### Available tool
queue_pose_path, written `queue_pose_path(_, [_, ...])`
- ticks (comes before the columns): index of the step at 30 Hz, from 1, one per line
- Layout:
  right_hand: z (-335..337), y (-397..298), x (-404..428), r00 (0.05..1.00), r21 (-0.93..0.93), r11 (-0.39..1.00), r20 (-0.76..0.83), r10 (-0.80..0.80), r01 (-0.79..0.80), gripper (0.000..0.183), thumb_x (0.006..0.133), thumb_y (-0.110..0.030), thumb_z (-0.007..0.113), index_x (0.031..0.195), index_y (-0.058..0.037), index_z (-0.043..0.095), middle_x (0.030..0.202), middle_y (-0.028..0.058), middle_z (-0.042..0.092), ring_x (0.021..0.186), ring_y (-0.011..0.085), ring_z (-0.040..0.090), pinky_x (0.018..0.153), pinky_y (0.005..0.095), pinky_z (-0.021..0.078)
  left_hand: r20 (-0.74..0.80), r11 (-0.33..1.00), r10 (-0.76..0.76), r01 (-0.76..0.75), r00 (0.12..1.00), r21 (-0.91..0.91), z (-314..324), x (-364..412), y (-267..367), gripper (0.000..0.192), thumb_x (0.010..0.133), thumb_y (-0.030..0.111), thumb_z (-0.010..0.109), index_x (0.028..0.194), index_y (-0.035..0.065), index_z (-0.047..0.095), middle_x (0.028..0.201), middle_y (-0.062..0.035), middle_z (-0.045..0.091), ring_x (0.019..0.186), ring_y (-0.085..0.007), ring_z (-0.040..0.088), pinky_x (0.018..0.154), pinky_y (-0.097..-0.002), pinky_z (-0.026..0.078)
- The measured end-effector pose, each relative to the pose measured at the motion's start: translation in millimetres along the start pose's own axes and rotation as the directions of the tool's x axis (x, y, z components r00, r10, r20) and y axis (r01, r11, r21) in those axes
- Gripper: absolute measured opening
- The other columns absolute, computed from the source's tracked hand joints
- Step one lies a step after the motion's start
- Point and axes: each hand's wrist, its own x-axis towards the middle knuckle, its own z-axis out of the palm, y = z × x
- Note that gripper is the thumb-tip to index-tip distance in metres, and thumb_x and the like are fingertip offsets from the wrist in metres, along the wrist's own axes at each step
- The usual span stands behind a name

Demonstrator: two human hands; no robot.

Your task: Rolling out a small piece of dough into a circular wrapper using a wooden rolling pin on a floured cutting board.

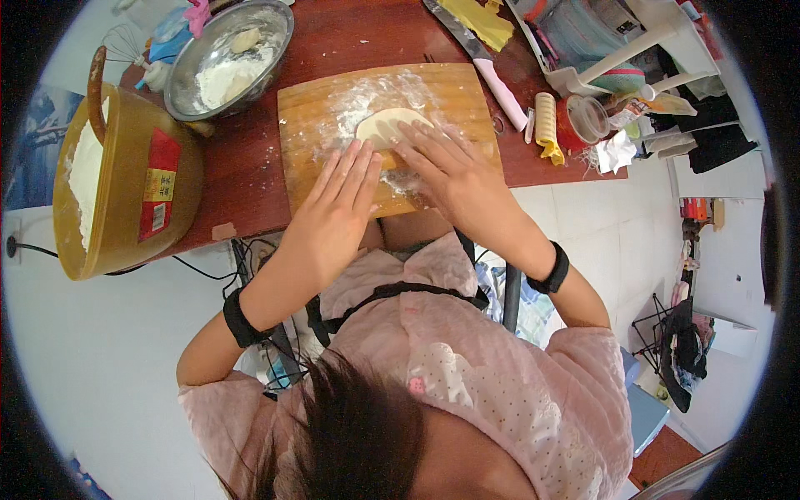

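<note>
A flat, pale sheet of dough (390,123) lies on a floured wooden board (300,150). My left hand (337,200) is palm down over the board's near left part, fingers extended, their tips by the dough's near left edge. My right hand (459,175) reaches over the dough's right side, its fingers spread and touching it. A smooth wood-coloured band shows between the hands; whether it is a rolling pin or bare board I cannot tell. What lies under the palms is hidden. Beyond the board's left corner, a metal bowl (281,37) holds flour and a lump of dough (245,40).
A large yellow tub of flour (119,187) stands at the table's left edge, with a whisk (125,47) behind it. A knife with a pink handle (503,94) lies right of the board. Farther right are a yellow ridged roll (545,122), a clear plastic container (587,119) and a white rack (625,59).
</note>
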Motion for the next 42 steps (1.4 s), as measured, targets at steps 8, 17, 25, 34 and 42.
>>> queue_pose_path(8, [-1,-1,-11,0.995,-0.025,0.998,0.078,0.057,-0.055,0.064,0.087,-0.031,0.058,0.141,-0.0021,0.037,0.144,0.0146,0.040,0.133,0.0271,0.039,0.112,0.0432,0.0278,0.032,0.992,-0.056,0.059,0.998,-0.111,16,3,-2,0.067,0.090,0.015,0.055,0.143,-0.0072,0.022,0.150,-0.0238,0.022,0.141,-0.0345,0.021,0.116,-0.0424,0.020])
queue_pose_path(17, [3,33,13,0.987,0.077,0.997,0.160,0.006,-0.018,0.068,0.092,-0.042,0.052,0.144,-0.0042,0.030,0.147,0.0179,0.035,0.135,0.0342,0.034,0.114,0.0435,0.0241,0.034,0.965,-0.061,0.067,0.998,-0.253,7,22,-19,0.075,0.088,0.029,0.060,0.140,-0.0114,0.024,0.149,-0.0286,0.021,0.141,-0.0387,0.018,0.117,-0.0440,0.017])
queue_pose_path(25, [21,62,43,0.994,0.049,0.998,0.093,-0.049,0.045,0.055,0.098,-0.040,0.039,0.138,-0.0010,0.041,0.143,0.0172,0.042,0.135,0.0330,0.035,0.114,0.0422,0.0239,0.037,0.990,-0.036,0.041,0.999,-0.138,18,44,-48,0.076,0.092,0.037,0.053,0.139,-0.0149,0.022,0.148,-0.0336,0.018,0.142,-0.0405,0.014,0.117,-0.0450,0.011])
queue_pose_path(34, [35,83,55,0.986,-0.037,0.991,0.107,-0.126,0.131,0.051,0.101,-0.036,0.033,0.143,-0.0082,0.037,0.148,0.0146,0.036,0.139,0.0311,0.028,0.115,0.0460,0.0184,0.103,0.985,-0.056,0.071,0.993,-0.154,18,55,-60,0.070,0.096,0.033,0.047,0.144,-0.0090,0.018,0.150,-0.0286,0.020,0.143,-0.0365,0.013,0.117,-0.0447,0.010])
queue_pose_path(42, [20,59,41,0.997,-0.051,0.998,0.079,-0.023,0.027,0.054,0.101,-0.039,0.032,0.145,-0.0090,0.032,0.150,0.0133,0.033,0.141,0.0300,0.025,0.115,0.0451,0.0195,0.022,0.995,0.039,-0.036,0.999,-0.093,7,25,-25,0.070,0.093,0.027,0.051,0.145,-0.0063,0.017,0.152,-0.0237,0.018,0.143,-0.0342,0.014,0.118,-0.0445,0.010])
